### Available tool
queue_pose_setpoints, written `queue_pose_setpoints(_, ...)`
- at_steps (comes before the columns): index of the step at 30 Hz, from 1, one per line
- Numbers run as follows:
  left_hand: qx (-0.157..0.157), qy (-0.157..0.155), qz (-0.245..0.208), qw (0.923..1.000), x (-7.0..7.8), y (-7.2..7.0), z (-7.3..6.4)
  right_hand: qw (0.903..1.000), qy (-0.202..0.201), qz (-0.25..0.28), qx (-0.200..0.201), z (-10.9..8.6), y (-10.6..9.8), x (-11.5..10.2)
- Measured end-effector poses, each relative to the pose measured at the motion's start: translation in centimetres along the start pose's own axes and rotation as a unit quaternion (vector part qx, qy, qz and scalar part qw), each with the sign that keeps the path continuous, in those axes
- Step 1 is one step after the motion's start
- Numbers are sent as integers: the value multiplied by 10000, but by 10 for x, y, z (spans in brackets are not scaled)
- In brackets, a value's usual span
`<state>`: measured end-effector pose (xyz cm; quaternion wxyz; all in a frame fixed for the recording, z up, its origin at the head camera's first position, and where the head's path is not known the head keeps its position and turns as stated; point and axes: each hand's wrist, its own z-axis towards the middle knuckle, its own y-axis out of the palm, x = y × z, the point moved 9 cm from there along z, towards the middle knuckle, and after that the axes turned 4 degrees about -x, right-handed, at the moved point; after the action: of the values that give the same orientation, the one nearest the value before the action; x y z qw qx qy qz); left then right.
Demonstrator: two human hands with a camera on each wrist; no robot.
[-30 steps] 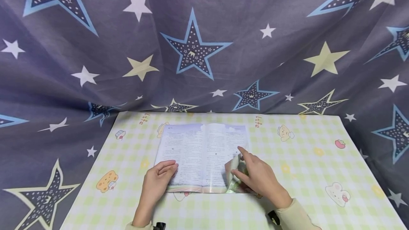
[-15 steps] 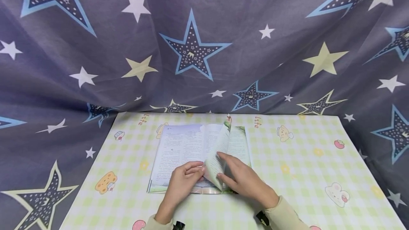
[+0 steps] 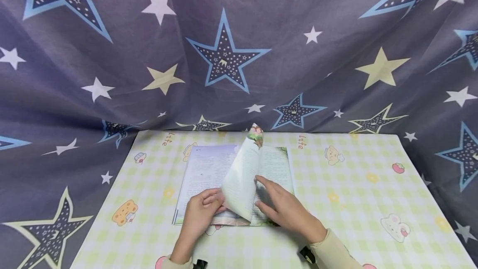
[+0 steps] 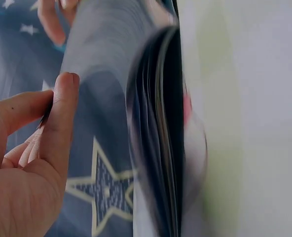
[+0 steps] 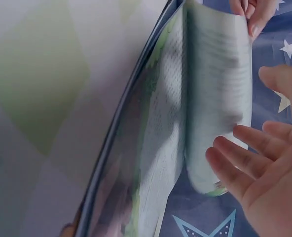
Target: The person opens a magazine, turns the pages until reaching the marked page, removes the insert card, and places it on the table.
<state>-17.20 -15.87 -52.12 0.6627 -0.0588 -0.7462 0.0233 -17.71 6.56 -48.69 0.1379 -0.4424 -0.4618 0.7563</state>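
Note:
An open book (image 3: 203,169) with printed text columns lies on the table, a leaf (image 3: 242,182) of it raised and curving up over the middle. My left hand (image 3: 199,215) pinches the near edge of that leaf between thumb and finger, as the left wrist view also shows with the hand (image 4: 42,143). To the right of the leaf, my right hand (image 3: 289,213) has its fingers spread and relaxed over the right-hand page (image 3: 277,165). In the right wrist view, the fingertips (image 5: 215,153) overlap the leaf, holding nothing.
A green-and-white checked tablecloth (image 3: 347,202) with cartoon prints covers the table. Behind and at the sides hangs a dark purple curtain (image 3: 276,24) with stars. Several stacked pages (image 4: 156,133) show at the book's edge in the left wrist view.
The leaf, first curled at the lower right corner, has swung up and leftward over the book. My left hand moved right, took its edge, then drew back left; my right hand let go of it.

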Motion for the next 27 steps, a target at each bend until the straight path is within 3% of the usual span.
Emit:
queue_pose_setpoints(4, 541, -182, -29, 9984, -5, -34, -7, 9992, -6, -194, -362, 1, 7, 0)
queue_pose_setpoints(9, 1060, -489, 167, 9930, -14, -73, -18, 9921, -382, -641, -1007, 4, 22, -8)
queue_pose_setpoints(14, 1554, -694, 924, 9811, -15, -100, -29, 9802, -521, -1021, -1612, 5, 38, -12)
queue_pose_setpoints(18, 1791, -655, 1290, 9731, -12, -110, -31, 9746, -444, -1227, -1822, 7, 43, -13)
queue_pose_setpoints(27, 1964, -559, 938, 9744, -10, -113, -30, 9729, -482, -1173, -1936, 8, 48, -11)
